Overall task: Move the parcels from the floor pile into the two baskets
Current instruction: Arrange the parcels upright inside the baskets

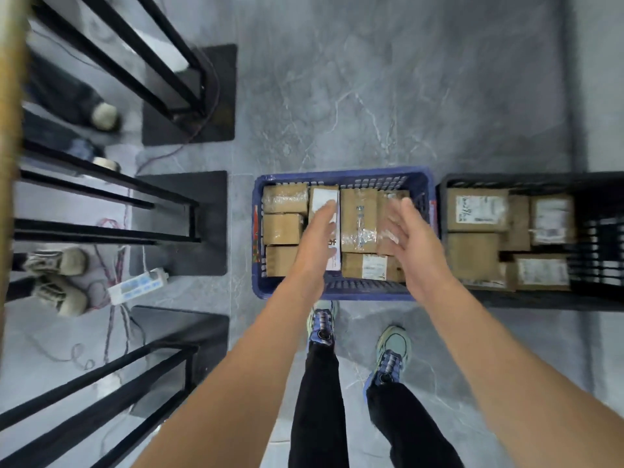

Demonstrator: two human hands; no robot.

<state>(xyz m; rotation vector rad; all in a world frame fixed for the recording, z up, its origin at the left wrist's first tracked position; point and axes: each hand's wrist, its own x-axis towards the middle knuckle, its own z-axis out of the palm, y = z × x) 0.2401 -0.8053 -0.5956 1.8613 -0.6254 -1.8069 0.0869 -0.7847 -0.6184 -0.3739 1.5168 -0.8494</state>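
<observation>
A grey marbled floor (371,79) is seen across the upper half of the frame. Along the left side, three black metal frames (101,187) are set, each resting on a dark square base plate (209,251). A white power strip (138,285) is laid on the floor at mid left, between the middle and lower plates, and red and pale cables (118,255) are tangled around it. Just left of the strip, a pair of pale shoes (60,295) is seen. Two more pale shoe toes (104,114) are visible in the upper left, blurred. A yellowish edge (10,130) is seen along the far left border.
</observation>
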